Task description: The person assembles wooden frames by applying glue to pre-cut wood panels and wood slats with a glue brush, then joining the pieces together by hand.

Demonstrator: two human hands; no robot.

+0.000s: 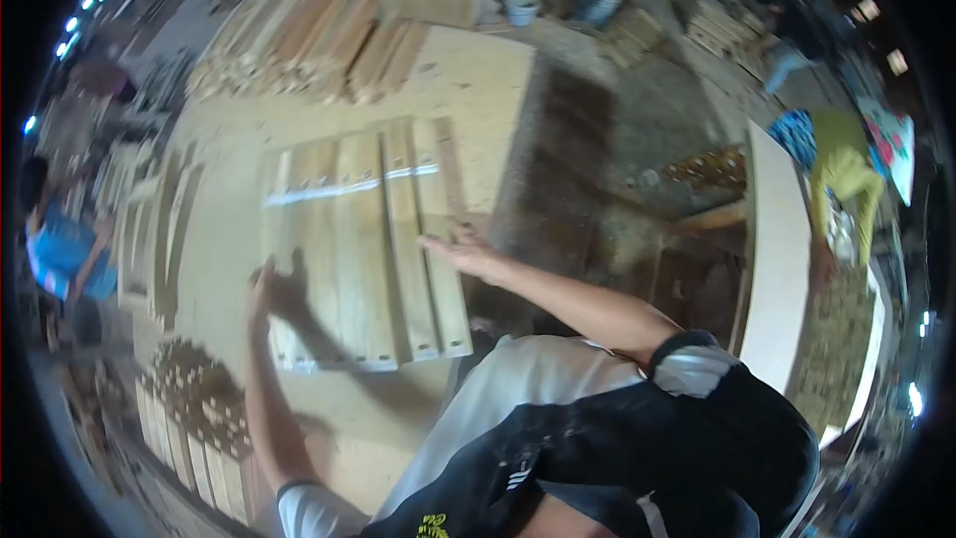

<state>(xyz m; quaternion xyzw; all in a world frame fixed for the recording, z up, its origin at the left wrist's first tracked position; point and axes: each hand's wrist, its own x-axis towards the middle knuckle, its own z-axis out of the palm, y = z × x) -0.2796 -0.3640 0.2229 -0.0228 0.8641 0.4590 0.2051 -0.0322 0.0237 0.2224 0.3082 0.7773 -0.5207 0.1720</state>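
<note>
Low in the frame I see my dark apron [637, 448] and both forearms reaching up over the workbench [478, 80]. My left hand [267, 291] sits at centre left, open and flat, touching the near left edge of the row of planks [358, 239]. My right hand [460, 251], centre frame, is open too, fingers spread, resting on the rightmost plank's edge. The planks lie side by side, flat, a pale stripe across their far ends. Beyond them, upper centre, is a stack of boards [309, 40]. At lower left stand bundled wooden slats [194, 418].
</note>
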